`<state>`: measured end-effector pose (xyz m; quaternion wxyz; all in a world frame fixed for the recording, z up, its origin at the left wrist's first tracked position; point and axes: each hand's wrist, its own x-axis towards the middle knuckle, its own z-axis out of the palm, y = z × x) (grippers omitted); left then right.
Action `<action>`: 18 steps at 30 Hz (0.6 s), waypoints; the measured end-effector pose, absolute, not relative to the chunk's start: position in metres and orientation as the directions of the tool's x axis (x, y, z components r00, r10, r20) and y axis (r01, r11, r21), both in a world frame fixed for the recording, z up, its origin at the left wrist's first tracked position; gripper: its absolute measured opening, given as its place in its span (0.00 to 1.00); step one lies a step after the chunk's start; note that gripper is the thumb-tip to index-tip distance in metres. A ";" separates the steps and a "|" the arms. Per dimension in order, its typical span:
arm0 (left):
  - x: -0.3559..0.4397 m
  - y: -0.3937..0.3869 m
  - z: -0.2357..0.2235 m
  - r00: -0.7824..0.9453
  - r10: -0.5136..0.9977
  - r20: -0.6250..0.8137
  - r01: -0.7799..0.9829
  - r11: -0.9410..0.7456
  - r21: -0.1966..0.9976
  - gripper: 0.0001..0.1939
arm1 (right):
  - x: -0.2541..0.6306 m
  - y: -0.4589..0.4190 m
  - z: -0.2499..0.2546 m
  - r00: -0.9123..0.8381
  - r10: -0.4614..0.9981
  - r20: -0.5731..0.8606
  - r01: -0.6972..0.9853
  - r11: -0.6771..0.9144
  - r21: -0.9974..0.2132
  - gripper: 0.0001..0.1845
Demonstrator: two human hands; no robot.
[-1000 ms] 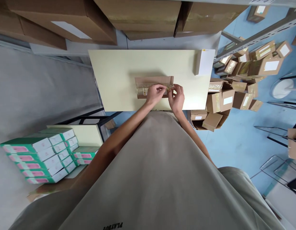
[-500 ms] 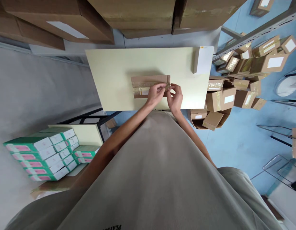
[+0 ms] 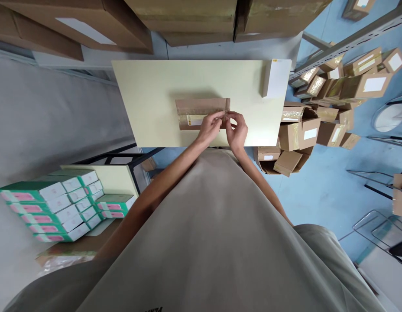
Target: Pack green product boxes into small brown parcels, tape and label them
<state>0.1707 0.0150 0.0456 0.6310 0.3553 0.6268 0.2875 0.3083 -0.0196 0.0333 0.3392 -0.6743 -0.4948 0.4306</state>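
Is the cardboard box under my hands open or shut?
The cardboard box looks shut: tape runs along its visible top.

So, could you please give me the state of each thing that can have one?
Cardboard box: lying flat, taped along its top
Left hand: fingers bent at box's right end
Right hand: likewise
White box: no opening visible
Green-and-white boxes: stacked
Labelled brown boxes: piled
Large carton: open, filled

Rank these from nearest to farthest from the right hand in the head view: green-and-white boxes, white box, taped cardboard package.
1. Taped cardboard package: at the right hand's fingertips, on the table.
2. White box: at the table's far right corner.
3. Green-and-white boxes: stacked off the table, at the picture's lower left.
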 end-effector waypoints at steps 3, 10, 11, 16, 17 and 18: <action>0.165 0.015 0.047 0.010 0.826 -0.564 0.099 0.560 0.822 0.17 | 0.312 -0.022 0.024 0.162 0.957 -0.240 0.385 -0.285 -0.878 0.27; 0.155 0.020 0.063 0.022 0.789 -0.615 0.057 0.613 0.788 0.11 | 0.311 -0.024 0.022 0.184 0.947 -0.264 0.346 -0.314 -0.884 0.24; 0.155 0.021 0.065 0.017 0.780 -0.626 0.046 0.625 0.779 0.10 | 0.311 -0.023 0.023 0.196 0.943 -0.269 0.330 -0.322 -0.887 0.22; 0.154 0.024 0.077 -0.013 0.751 -0.660 0.051 0.660 0.749 0.13 | 0.311 -0.022 0.025 0.204 0.947 -0.246 0.270 -0.296 -0.916 0.18; 0.154 0.024 0.079 -0.019 0.751 -0.660 0.052 0.660 0.750 0.14 | 0.311 -0.022 0.025 0.206 0.950 -0.233 0.277 -0.285 -0.918 0.17; 0.154 0.024 0.080 -0.024 0.754 -0.656 0.051 0.657 0.753 0.14 | 0.311 -0.022 0.025 0.206 0.953 -0.221 0.289 -0.275 -0.917 0.17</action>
